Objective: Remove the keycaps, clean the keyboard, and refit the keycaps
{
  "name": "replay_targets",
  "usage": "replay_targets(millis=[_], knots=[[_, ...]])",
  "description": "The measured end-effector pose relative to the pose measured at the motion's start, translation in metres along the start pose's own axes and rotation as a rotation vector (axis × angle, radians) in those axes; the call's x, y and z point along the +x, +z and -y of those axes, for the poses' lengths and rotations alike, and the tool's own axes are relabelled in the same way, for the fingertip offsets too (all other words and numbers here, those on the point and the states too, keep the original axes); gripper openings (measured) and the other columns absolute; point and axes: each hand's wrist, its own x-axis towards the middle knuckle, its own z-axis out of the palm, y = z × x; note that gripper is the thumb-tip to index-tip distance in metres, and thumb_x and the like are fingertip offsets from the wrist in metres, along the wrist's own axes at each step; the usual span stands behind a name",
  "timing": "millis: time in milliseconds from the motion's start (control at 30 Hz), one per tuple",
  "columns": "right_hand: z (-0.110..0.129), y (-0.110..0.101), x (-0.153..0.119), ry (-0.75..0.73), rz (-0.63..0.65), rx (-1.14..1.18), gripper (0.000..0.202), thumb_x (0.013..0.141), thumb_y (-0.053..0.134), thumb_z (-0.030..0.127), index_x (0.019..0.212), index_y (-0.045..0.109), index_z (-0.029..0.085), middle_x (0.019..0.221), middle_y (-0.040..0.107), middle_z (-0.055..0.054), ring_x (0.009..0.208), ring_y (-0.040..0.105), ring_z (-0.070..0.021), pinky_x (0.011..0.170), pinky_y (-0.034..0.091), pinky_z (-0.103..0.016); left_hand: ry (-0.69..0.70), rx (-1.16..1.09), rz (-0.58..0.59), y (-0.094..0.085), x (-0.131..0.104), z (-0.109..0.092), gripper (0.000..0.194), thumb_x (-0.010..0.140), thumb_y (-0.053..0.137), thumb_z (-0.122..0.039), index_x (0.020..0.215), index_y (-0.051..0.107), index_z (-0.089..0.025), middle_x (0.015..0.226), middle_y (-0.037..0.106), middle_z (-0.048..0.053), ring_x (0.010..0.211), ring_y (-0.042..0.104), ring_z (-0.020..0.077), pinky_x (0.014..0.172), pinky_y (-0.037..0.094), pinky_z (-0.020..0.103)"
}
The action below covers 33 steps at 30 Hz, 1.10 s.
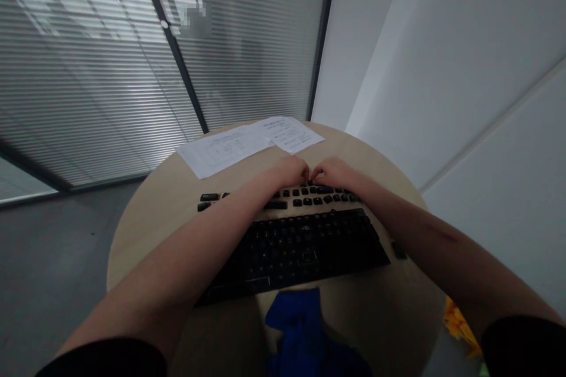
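Observation:
Both of my hands meet at the far side of a round wooden table. Loose black keycaps (306, 201) lie there in rows behind a black keyboard (305, 247). My left hand (293, 171) is closed, its fingers curled downward; what they hold is hidden. Close beside it on the right, my right hand (335, 172) is closed in a pinch, its fingertips at a small black keycap (310, 182) between the hands. My left forearm covers part of the keycap rows and the keyboard's left side.
Printed sheets of paper (234, 146) lie at the table's (141, 235) far edge. A blue cloth-like thing (300, 324) is at the near edge. Beside my right forearm is a dark object (398, 250). Glass with blinds (247, 53) and a white wall (464, 70) stand behind.

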Motion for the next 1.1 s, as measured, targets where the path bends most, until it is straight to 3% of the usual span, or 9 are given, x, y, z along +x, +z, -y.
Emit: replay_targets(millis=[167, 300, 400, 500, 600, 667, 833, 1100], knots=[[0.0, 0.009, 0.001, -0.076, -0.049, 0.028, 0.016, 0.079, 0.075, 0.022, 0.088, 0.084, 0.032, 0.08, 0.079, -0.001, 0.074, 0.071, -0.0199, 0.068, 0.051, -0.031, -0.005, -0.001, 0.023, 0.007, 0.007, 0.0, 0.02, 0.079, 0.067, -0.024, 0.093, 0.081, -0.022, 0.087, 0.076, 0.008, 0.079, 0.064, 0.0206, 0.075, 0.044, 0.03], [0.01, 0.0, -0.005, -0.067, -0.123, 0.03, 0.014, 0.08, 0.075, 0.019, 0.084, 0.084, 0.029, 0.077, 0.078, -0.003, 0.074, 0.07, -0.0218, 0.072, 0.051, -0.034, -0.005, -0.021, -0.029, -0.004, -0.007, 0.001, 0.022, 0.081, 0.064, -0.019, 0.095, 0.08, -0.021, 0.09, 0.076, 0.007, 0.081, 0.064, 0.0195, 0.075, 0.044, 0.03], [0.034, -0.014, -0.035, -0.061, -0.231, 0.123, 0.011, 0.082, 0.076, 0.023, 0.089, 0.083, 0.029, 0.081, 0.078, -0.004, 0.077, 0.07, -0.0225, 0.074, 0.052, -0.036, 0.029, -0.082, -0.134, -0.021, -0.051, -0.001, 0.02, 0.082, 0.064, -0.019, 0.094, 0.079, -0.021, 0.087, 0.076, 0.004, 0.076, 0.063, 0.0172, 0.073, 0.044, 0.029], [0.072, -0.016, -0.083, -0.139, -0.26, 0.297, 0.012, 0.083, 0.076, 0.024, 0.093, 0.082, 0.028, 0.086, 0.079, -0.002, 0.079, 0.071, -0.0206, 0.075, 0.053, -0.035, 0.05, -0.137, -0.197, -0.027, -0.117, -0.013, 0.015, 0.083, 0.066, -0.02, 0.09, 0.079, -0.023, 0.082, 0.075, 0.001, 0.075, 0.064, 0.0172, 0.075, 0.046, 0.03], [0.104, 0.002, -0.123, -0.252, -0.244, 0.415, 0.012, 0.084, 0.076, 0.02, 0.093, 0.08, 0.027, 0.09, 0.08, -0.001, 0.084, 0.072, -0.0195, 0.079, 0.055, -0.033, 0.06, -0.173, -0.206, -0.012, -0.171, -0.032, 0.012, 0.083, 0.069, -0.019, 0.088, 0.078, -0.024, 0.079, 0.074, 0.001, 0.078, 0.065, 0.019, 0.075, 0.048, 0.031], [0.114, 0.017, -0.136, -0.297, -0.232, 0.454, 0.013, 0.083, 0.077, 0.018, 0.093, 0.08, 0.026, 0.091, 0.081, -0.001, 0.085, 0.073, -0.0191, 0.081, 0.055, -0.033, 0.068, -0.182, -0.204, 0.004, -0.189, -0.043, 0.011, 0.083, 0.07, -0.017, 0.087, 0.078, -0.023, 0.079, 0.073, 0.002, 0.079, 0.064, 0.0198, 0.075, 0.049, 0.032], [0.116, 0.037, -0.136, -0.302, -0.287, 0.423, 0.013, 0.082, 0.078, 0.017, 0.091, 0.08, 0.026, 0.092, 0.081, -0.001, 0.087, 0.073, -0.0193, 0.081, 0.056, -0.034, 0.081, -0.182, -0.215, 0.029, -0.194, -0.052, 0.012, 0.084, 0.069, -0.015, 0.088, 0.077, -0.022, 0.081, 0.074, 0.003, 0.084, 0.065, 0.0222, 0.076, 0.051, 0.033], [0.122, 0.036, -0.143, -0.365, -0.356, 0.291, 0.011, 0.089, 0.071, 0.019, 0.09, 0.08, 0.026, 0.093, 0.081, -0.001, 0.084, 0.073, -0.0192, 0.079, 0.058, -0.033, 0.218, -0.17, -0.259, 0.033, -0.2, -0.049, 0.012, 0.086, 0.066, -0.01, 0.084, 0.074, -0.02, 0.08, 0.073, 0.002, 0.081, 0.063, 0.0202, 0.075, 0.049, 0.031]])
